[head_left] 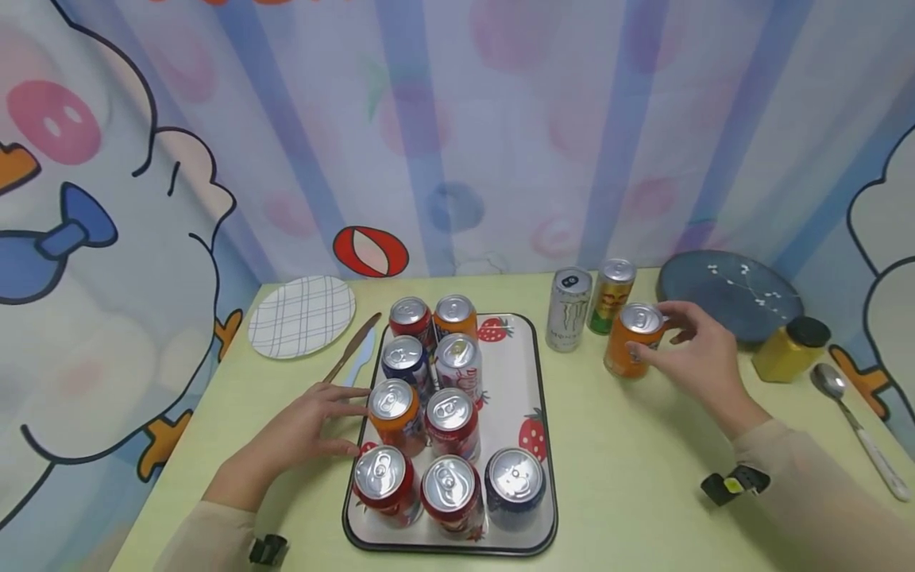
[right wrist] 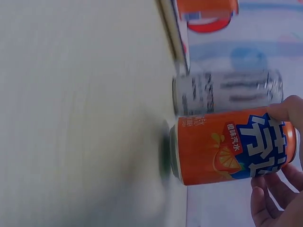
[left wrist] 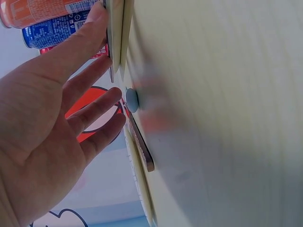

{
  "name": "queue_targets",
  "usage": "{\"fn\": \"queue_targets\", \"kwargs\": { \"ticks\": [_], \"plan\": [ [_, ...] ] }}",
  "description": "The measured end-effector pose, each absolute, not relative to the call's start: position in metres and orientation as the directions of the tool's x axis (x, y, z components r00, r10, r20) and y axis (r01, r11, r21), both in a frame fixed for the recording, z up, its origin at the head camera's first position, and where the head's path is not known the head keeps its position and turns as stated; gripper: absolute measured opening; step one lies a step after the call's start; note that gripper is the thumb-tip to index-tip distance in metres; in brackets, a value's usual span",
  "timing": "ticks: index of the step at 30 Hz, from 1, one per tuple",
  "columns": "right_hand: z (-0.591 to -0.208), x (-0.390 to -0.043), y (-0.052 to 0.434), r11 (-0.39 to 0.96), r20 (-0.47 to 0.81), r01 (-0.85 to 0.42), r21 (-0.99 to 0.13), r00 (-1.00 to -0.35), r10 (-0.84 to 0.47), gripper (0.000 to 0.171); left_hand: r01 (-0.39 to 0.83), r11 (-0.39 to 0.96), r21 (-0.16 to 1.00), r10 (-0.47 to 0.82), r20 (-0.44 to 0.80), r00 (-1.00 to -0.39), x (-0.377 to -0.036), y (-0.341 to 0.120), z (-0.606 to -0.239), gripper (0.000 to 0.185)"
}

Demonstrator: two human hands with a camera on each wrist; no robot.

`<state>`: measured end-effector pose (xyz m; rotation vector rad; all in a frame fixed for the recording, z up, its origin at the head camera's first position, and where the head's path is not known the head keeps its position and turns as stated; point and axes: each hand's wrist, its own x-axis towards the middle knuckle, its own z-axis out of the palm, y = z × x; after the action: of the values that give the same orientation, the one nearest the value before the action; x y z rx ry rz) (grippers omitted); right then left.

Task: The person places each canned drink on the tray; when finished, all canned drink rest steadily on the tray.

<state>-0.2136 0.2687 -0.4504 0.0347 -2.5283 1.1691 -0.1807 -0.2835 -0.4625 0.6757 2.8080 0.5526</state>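
My right hand (head_left: 696, 357) grips an orange soda can (head_left: 623, 356) near its top, thumb on one side and fingers on the other. In the right wrist view the orange can (right wrist: 213, 146) is upright, close over the table; I cannot tell whether its base touches. My left hand (head_left: 307, 429) lies along the left edge of the strawberry-print tray (head_left: 509, 381), fingers loosely extended and thumb at the rim in the left wrist view. Several cans stand on the tray, among them another orange can (head_left: 400, 421), a red can (head_left: 453, 433) and a dark blue can (head_left: 515, 496).
A silver-white tall can (head_left: 568, 314) and a gold-green can (head_left: 608, 306) stand behind the held can. Farther right are a dark plate (head_left: 722, 290), a yellow jar (head_left: 782, 353) and a spoon (head_left: 854, 421). A checked plate (head_left: 303, 318) and two knives (head_left: 353, 345) lie left.
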Motion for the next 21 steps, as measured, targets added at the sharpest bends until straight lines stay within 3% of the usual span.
{"fn": "queue_targets", "kwargs": {
  "ticks": [4,7,13,21],
  "plan": [
    [-0.447,-0.202,0.247,0.622,0.443,-0.333,-0.709,-0.896,0.025,0.062,0.388,0.829,0.403,0.467,-0.117,-0.876,-0.181,-0.282,-0.461,0.053],
    [-0.441,-0.194,0.228,0.579,0.460,-0.405,-0.708,-0.886,-0.057,0.061,0.383,0.829,0.407,0.465,-0.122,-0.877,-0.181,-0.282,-0.460,0.053],
    [-0.432,-0.189,0.196,0.474,0.384,-0.463,-0.749,-0.886,-0.259,0.061,0.385,0.825,0.414,0.468,-0.118,-0.876,-0.180,-0.282,-0.459,0.053],
    [-0.438,-0.203,0.172,0.313,0.292,-0.508,-0.802,-0.792,-0.536,0.064,0.393,0.824,0.409,0.475,-0.119,-0.872,-0.180,-0.282,-0.459,0.055]
  ]
}}
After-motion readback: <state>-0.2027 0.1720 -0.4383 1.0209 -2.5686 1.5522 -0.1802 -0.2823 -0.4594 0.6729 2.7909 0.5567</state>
